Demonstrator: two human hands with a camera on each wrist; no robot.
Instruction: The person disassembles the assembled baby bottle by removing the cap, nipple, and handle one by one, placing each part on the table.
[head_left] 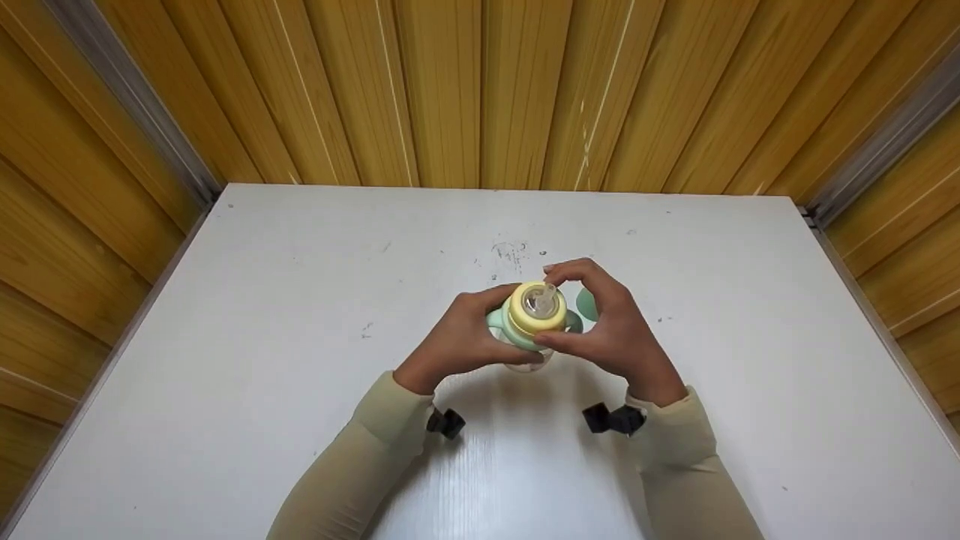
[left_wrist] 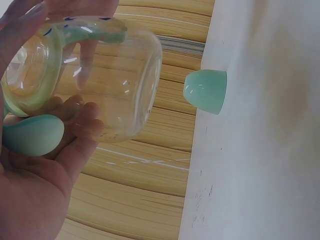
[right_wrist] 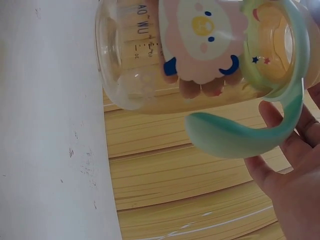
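Left hand (head_left: 463,332) curls round the bottle (head_left: 514,331) while right hand (head_left: 616,325) pinches its yellow collar (head_left: 531,325).

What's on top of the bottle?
On the bottle sits a yellow collar with a clear spout. The right hand's thumb covers part of the collar's rim, so that part can't be seen.

Head view: cap (head_left: 585,305) partly hidden behind right hand (head_left: 611,324); bottle body (head_left: 529,367) mostly hidden under collar (head_left: 525,322) and behind left hand (head_left: 466,330); sleeves (head_left: 337,465) and counter (head_left: 225,360) cut off below. Left wrist view: bottle's upper end cut off at left. Right wrist view: animal print (right_wrist: 202,37) cut off above; scale figures (right_wrist: 142,53) too small to read.
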